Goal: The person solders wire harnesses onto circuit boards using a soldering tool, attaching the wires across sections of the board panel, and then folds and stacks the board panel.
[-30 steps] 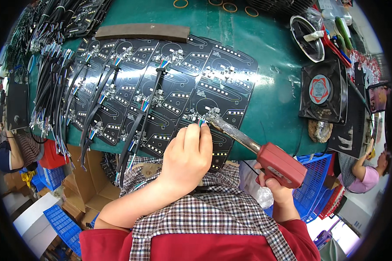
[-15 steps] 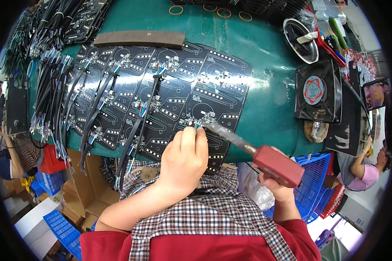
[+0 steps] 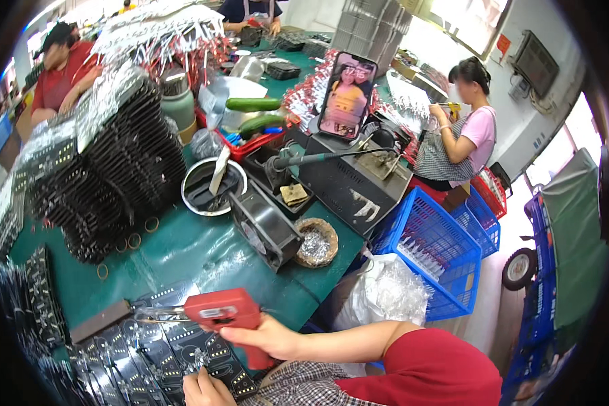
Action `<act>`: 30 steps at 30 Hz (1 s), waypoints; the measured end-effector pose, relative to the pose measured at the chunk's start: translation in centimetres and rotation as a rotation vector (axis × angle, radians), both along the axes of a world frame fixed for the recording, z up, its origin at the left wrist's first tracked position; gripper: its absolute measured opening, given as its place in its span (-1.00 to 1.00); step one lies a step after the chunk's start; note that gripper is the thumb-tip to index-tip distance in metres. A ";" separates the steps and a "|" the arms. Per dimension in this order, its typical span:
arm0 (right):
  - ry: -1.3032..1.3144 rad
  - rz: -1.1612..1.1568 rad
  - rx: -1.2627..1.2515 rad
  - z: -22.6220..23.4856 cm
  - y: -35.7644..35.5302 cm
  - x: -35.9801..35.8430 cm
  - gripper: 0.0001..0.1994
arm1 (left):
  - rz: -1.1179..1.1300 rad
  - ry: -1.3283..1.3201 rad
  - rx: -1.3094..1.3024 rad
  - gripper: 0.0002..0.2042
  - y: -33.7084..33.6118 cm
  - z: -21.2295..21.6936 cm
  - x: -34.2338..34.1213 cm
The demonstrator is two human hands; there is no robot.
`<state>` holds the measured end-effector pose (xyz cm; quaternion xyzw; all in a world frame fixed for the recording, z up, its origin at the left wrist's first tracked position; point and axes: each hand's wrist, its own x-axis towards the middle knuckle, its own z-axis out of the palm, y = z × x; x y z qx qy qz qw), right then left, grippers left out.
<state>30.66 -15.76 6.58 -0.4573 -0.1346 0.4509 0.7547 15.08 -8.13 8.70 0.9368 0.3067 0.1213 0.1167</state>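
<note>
My right hand is wrapped round the handle of a red pistol-shaped soldering gun. The gun's metal barrel points left above black circuit boards dotted with small light squares. At the lower edge, my left hand has its fingers pinched together against a board, beside a cluster of small metal parts. Thin wires at those fingertips are mostly hidden now. A dark flat bar lies along the far edge of the boards.
Beyond the boards stand a black fan, a bowl of metallic scraps, a round white-rimmed dish and a propped phone. Tall board stacks rise at left. Blue crates stand right of the table. Other people sit farther off.
My view has swung up and to the right, bringing the far table and room into sight. The soldering gun's tip has come away from my left fingertips. Both hands keep their grips.
</note>
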 end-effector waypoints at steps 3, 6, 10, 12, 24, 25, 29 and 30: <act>-0.075 0.059 -0.130 0.3 1.0 -0.2 -0.61 | 0.020 -0.026 -0.060 -0.84 0.0 0.5 0.2; -0.087 0.050 -0.016 -0.4 1.8 -0.5 -0.64 | 0.033 -0.021 -0.081 -0.83 0.4 0.3 -0.5; -0.046 0.085 -0.009 -1.5 2.4 -0.2 -0.65 | -0.010 -0.084 -0.061 -0.85 0.7 0.4 -0.9; -0.022 0.031 -0.002 -1.5 2.6 -0.2 -0.65 | -0.009 -0.119 -0.067 -0.86 0.7 0.7 -0.8; -0.033 0.003 0.029 -2.7 2.9 -0.2 -0.65 | 0.040 -0.063 -0.030 -0.89 0.0 0.5 0.4; -0.030 -0.043 0.052 -2.5 2.9 -0.2 -0.67 | 0.045 -0.056 -0.030 -0.89 0.1 0.7 0.5; -0.033 -0.040 0.034 -2.5 2.8 -0.2 -0.67 | 0.108 -0.129 -0.095 -0.90 0.6 0.4 0.8; -0.031 -0.038 0.033 -2.5 2.7 -0.2 -0.67 | 0.118 -0.103 -0.101 -0.90 0.8 0.3 0.8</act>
